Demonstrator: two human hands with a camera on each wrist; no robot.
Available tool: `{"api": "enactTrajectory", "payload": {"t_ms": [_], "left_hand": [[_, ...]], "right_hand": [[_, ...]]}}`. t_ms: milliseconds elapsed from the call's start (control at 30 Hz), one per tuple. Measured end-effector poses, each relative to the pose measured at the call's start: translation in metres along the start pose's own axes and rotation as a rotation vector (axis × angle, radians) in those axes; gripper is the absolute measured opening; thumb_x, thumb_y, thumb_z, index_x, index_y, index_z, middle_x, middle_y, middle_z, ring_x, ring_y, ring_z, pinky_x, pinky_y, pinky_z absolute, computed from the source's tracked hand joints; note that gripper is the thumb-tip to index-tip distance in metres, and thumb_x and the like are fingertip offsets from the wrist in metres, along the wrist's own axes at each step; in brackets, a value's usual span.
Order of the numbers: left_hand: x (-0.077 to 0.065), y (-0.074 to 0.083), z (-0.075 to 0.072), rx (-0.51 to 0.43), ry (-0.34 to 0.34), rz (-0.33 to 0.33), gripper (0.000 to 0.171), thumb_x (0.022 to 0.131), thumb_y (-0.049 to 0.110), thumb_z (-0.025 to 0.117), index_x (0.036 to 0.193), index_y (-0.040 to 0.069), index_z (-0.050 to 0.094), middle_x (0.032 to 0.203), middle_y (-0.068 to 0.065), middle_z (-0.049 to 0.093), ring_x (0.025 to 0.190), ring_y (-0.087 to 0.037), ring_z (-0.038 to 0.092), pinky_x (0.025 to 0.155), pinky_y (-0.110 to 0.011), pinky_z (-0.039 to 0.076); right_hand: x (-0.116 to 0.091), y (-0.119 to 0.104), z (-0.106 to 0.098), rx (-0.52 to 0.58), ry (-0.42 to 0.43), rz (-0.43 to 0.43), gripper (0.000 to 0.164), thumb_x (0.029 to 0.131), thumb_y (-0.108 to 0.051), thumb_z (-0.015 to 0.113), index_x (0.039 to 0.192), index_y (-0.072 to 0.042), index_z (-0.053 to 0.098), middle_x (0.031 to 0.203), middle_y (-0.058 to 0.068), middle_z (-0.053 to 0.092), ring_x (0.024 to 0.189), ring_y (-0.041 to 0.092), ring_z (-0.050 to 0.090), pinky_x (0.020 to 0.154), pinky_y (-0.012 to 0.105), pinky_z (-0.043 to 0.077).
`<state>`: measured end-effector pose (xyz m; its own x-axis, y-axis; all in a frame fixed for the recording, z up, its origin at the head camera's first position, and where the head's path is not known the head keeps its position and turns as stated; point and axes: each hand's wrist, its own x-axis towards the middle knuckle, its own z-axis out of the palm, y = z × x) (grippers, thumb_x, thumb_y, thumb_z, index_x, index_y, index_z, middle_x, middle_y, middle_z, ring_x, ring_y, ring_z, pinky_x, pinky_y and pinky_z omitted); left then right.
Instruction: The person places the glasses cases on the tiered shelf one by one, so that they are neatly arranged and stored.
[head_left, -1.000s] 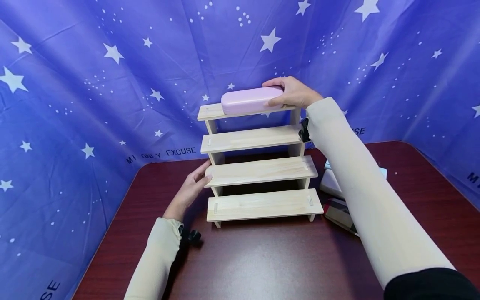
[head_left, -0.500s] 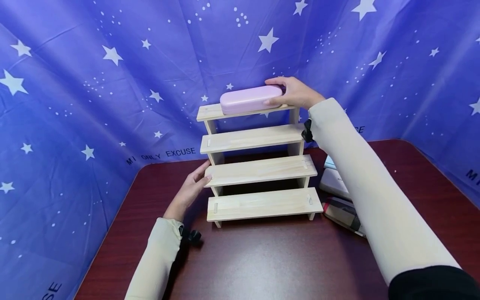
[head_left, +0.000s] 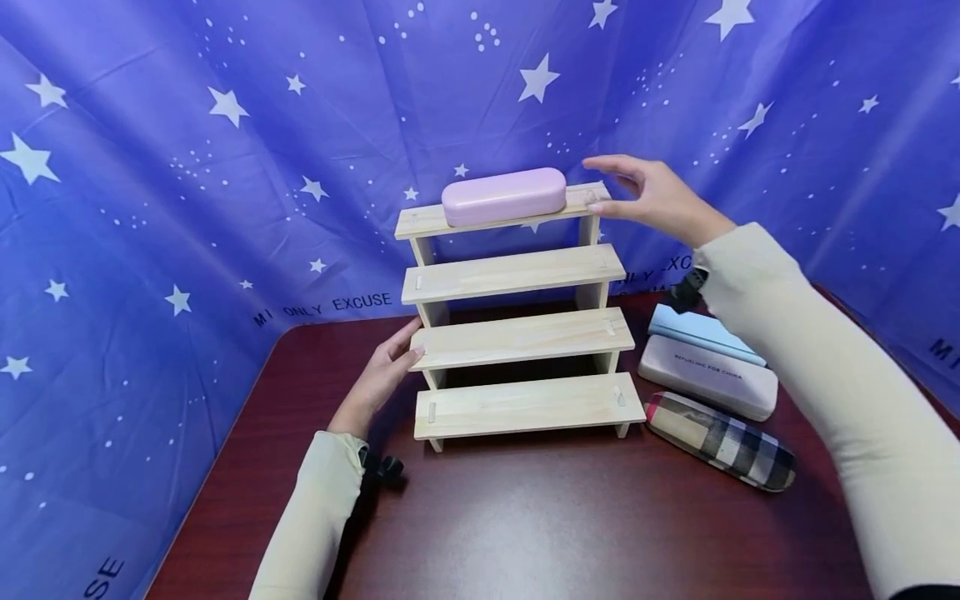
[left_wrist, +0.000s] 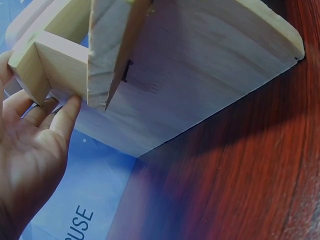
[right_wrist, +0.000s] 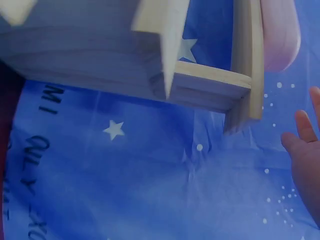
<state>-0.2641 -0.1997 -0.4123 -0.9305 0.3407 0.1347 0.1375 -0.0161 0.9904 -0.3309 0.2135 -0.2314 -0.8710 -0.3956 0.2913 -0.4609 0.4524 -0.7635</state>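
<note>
A pale wooden step shelf point(head_left: 517, 340) with several tiers stands on the table. On its top tier lies a pink glasses case point(head_left: 504, 197), long and rounded; part of this pink case point(right_wrist: 281, 35) shows in the right wrist view. My left hand point(head_left: 384, 373) grips the left end of a lower board, thumb on top. In the left wrist view, my left hand point(left_wrist: 37, 140) has its fingers bent against the wood. My right hand point(head_left: 663, 193) is held just right of the top tier, thumb and fingers spread apart, holding nothing. Only fingers of my right hand point(right_wrist: 305, 145) show in the right wrist view.
Right of the shelf on the dark red table point(head_left: 517, 517) lie a light blue case point(head_left: 705, 333), a whitish glasses case point(head_left: 708, 377) with lettering, and a plaid case point(head_left: 720, 440). A blue star-patterned curtain point(head_left: 315, 125) hangs behind and at both sides.
My right hand has let go of the pink glasses case and moved right, which uncovers the cases on the table. The pink case stays on the top tier; my left hand has kept its place.
</note>
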Motion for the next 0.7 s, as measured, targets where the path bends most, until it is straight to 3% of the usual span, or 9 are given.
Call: {"api": "enactTrajectory", "payload": {"t_ms": [133,433,567,700], "left_hand": [[0.001,0.001,0.001,0.004,0.006,-0.002,0.059,0.096,0.005,0.046,0.149,0.000,0.020,0.152,-0.021,0.023,0.124,-0.020,0.038,0.094,-0.018,0.041],[0.000,0.001,0.001,0.011,0.016,-0.020,0.058,0.096,0.006,0.046,0.149,0.002,0.022,0.151,-0.020,0.026,0.124,-0.021,0.039,0.094,-0.019,0.041],[0.000,0.002,0.001,0.008,0.018,-0.018,0.058,0.096,0.005,0.046,0.149,0.002,0.021,0.151,-0.020,0.025,0.126,-0.024,0.037,0.094,-0.018,0.041],[0.001,0.001,0.001,0.015,0.027,-0.022,0.058,0.096,0.005,0.046,0.149,0.001,0.022,0.152,-0.019,0.024,0.124,-0.021,0.039,0.093,-0.017,0.041]], "right_hand": [[-0.028,0.002,-0.003,-0.018,-0.019,-0.021,0.067,0.087,-0.022,0.069,0.146,-0.015,0.038,0.153,0.005,0.029,0.141,0.019,0.021,0.114,0.030,0.016],[-0.096,0.021,0.013,0.039,-0.067,-0.001,0.061,0.088,-0.011,0.065,0.143,-0.016,0.041,0.151,0.005,0.032,0.140,0.027,0.023,0.101,0.007,0.027],[-0.121,0.030,0.020,0.081,-0.089,0.010,0.059,0.090,-0.007,0.062,0.144,-0.015,0.039,0.150,0.002,0.034,0.139,0.018,0.026,0.099,0.008,0.030],[-0.143,0.039,0.026,0.127,-0.105,-0.061,0.060,0.088,0.003,0.060,0.143,-0.009,0.039,0.147,0.003,0.038,0.134,0.004,0.032,0.098,0.010,0.034]]}}
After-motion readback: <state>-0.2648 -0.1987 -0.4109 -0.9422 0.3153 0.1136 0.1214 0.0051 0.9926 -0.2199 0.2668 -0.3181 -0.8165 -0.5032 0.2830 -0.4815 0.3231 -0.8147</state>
